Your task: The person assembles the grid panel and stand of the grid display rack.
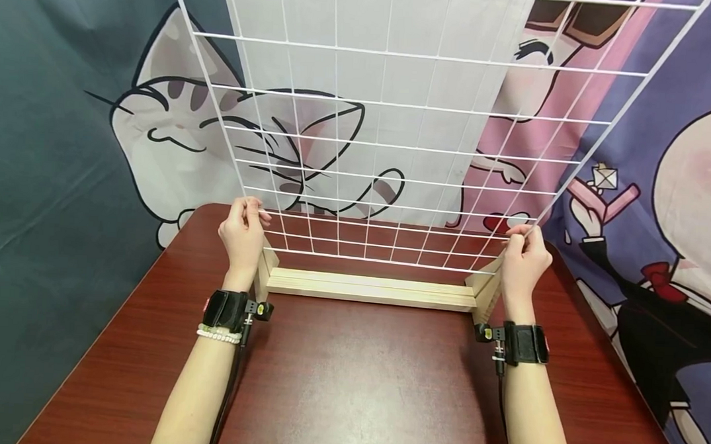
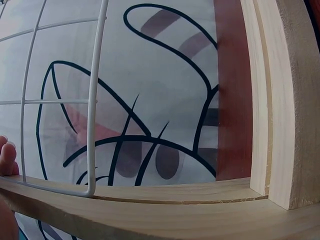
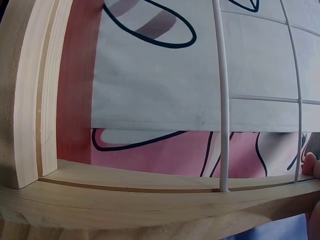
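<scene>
A large white wire grid (image 1: 394, 151) stands upright, tilted slightly away, over a pale wooden base (image 1: 370, 289) on the table. My left hand (image 1: 245, 224) pinches the grid's left edge wire low down, and my right hand (image 1: 524, 249) pinches its right edge wire at about the same height. The left wrist view shows the grid's bottom corner (image 2: 92, 190) at the groove of the base's left foot (image 2: 165, 210), with a fingertip (image 2: 7, 157) at the frame edge. In the right wrist view the grid's edge wire (image 3: 221, 100) meets the groove in the right foot (image 3: 125, 200).
The dark red-brown table (image 1: 354, 394) reaches toward me from the base, with its edges at left and right. Close behind the table hang cloth backdrops printed with a cartoon cat (image 1: 175, 128) and other figures (image 1: 690, 197).
</scene>
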The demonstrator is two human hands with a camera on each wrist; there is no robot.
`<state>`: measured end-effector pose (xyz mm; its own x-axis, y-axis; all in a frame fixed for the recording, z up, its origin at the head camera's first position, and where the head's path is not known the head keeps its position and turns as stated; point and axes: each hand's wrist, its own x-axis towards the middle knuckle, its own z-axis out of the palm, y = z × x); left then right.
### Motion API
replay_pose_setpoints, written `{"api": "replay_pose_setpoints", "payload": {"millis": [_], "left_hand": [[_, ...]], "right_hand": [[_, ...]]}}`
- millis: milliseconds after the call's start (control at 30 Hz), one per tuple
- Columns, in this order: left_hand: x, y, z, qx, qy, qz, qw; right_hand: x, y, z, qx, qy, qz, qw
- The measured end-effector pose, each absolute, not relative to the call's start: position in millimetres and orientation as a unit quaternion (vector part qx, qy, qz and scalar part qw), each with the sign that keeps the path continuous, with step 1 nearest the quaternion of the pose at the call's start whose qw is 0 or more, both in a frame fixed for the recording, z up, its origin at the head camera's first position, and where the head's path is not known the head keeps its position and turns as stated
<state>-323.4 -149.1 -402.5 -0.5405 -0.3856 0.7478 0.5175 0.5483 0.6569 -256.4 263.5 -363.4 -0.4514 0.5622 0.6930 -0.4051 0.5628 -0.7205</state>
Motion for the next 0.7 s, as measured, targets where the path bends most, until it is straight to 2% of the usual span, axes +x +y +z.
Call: {"api": "replay_pose_setpoints", "payload": {"millis": [300, 533, 700], "left_hand": [[-323.1, -147.2, -400.3, -0.043, -0.731, -0.483, 0.479], [-322.6, -146.7, -398.7, -0.044, -0.728, -0.49, 0.477], [-323.8, -147.8, -401.4, -0.035, -0.727, -0.492, 0.477]], "right_hand": [[-255.0, 263.9, -360.1, -0.056, -0.716, 0.469, 0.515], [-276.2, 288.0, -383.4, -0.068, -0.733, 0.446, 0.508], [-276.5, 286.3, -384.3, -0.077, -0.734, 0.453, 0.5]]}}
